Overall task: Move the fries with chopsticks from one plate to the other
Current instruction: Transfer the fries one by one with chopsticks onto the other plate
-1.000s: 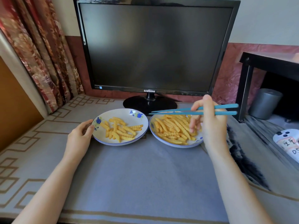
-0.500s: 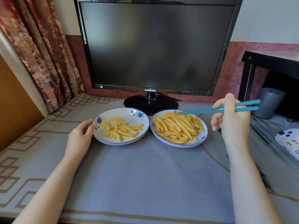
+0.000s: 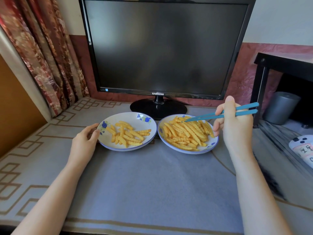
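Two white plates with blue flowers stand side by side on the table. The left plate holds a smaller heap of crinkle-cut fries. The right plate holds a fuller pile of fries. My right hand grips a pair of blue chopsticks; their tips rest close together on the far side of the right pile, with no fry lifted. My left hand rests on the table, its fingers touching the left plate's rim.
A black Samsung monitor on a round stand rises just behind the plates. A patterned curtain hangs at left. At right are a black shelf, a grey bin and a white object.
My right hand has swung the chopsticks from over the gap between the plates back to the right; their tips now point down into the right pile. My left hand has stayed put.
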